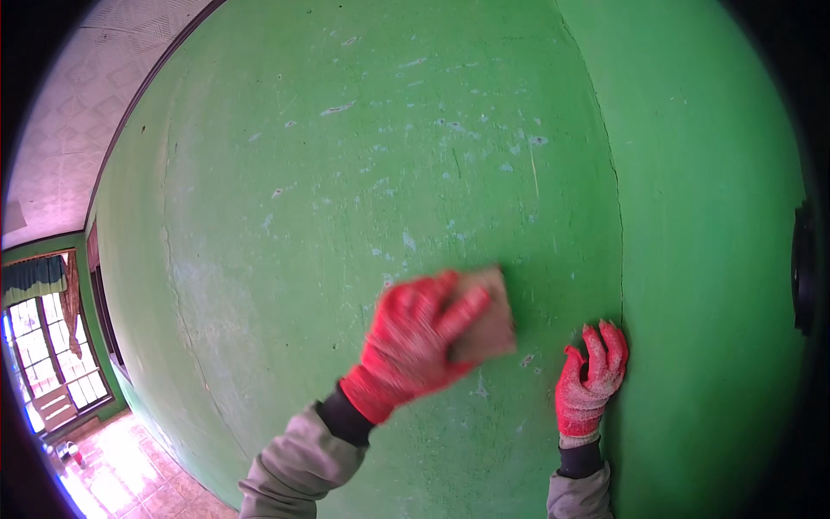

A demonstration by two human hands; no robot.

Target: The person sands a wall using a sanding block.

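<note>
A green painted wall with chipped, pale patches fills most of the view. My left hand, in a red knit work glove and blurred, is closed on a flat brownish rectangular block held against the wall; whether it is a sanding block I cannot tell. To the right, my right hand, in a dusty red glove, rests on the wall beside the cracked corner, its fingers pointing up and a little apart, with nothing visible in it.
A second green wall meets the first at the right, with a dark object at its far edge. At left are a patterned ceiling, a barred window with curtains, and a shiny tiled floor with small containers.
</note>
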